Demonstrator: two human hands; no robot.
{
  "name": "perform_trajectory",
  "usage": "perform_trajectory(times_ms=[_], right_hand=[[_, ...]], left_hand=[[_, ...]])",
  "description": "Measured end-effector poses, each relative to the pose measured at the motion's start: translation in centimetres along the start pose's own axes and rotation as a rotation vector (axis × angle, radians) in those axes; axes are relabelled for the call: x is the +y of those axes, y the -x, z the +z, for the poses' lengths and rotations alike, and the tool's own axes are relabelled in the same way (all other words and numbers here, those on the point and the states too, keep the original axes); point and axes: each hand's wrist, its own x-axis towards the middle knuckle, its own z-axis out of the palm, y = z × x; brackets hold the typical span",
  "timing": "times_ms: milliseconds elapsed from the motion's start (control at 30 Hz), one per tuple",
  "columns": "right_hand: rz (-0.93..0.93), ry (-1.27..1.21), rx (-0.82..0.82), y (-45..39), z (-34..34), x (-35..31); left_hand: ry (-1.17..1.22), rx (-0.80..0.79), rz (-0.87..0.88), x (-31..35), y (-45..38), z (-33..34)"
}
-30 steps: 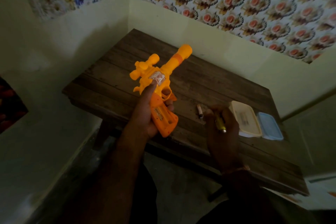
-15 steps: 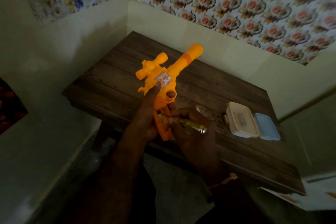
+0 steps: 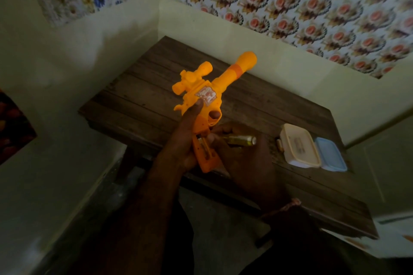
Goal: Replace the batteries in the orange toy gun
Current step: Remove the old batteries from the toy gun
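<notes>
Glossy plastic orange toy gun [image 3: 202, 105] gripped by left hand [image 3: 178, 147]; cylindrical metallic battery [image 3: 240, 140] pinched by right hand [image 3: 243, 163] at grip, above plank table [image 3: 143, 96] w/ near edge.

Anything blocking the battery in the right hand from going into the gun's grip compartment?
Nothing visible does. The right hand holds the battery right beside the open compartment in the toy gun, which the left hand grips. The compartment's inside is too dark to read.

I see a smooth orange plastic toy gun [image 3: 207, 98] — over a dark, rough-grained wooden plank table [image 3: 143, 96]; shiny gold-wrapped battery [image 3: 242, 140].
</notes>
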Motion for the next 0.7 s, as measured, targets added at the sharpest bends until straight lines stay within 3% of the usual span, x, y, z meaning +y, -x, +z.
perform_trajectory(times_ms=[300, 700], right_hand=[[-0.065, 0.148, -0.056, 0.1, -0.2, 0.5], [-0.133, 0.069, 0.08, 1.4, 0.8, 1.8]], left_hand=[[-0.013, 0.064, 0.064, 0.0, -0.1, 0.1], [0.017, 0.102, 0.123, 0.1, -0.3, 0.1]])
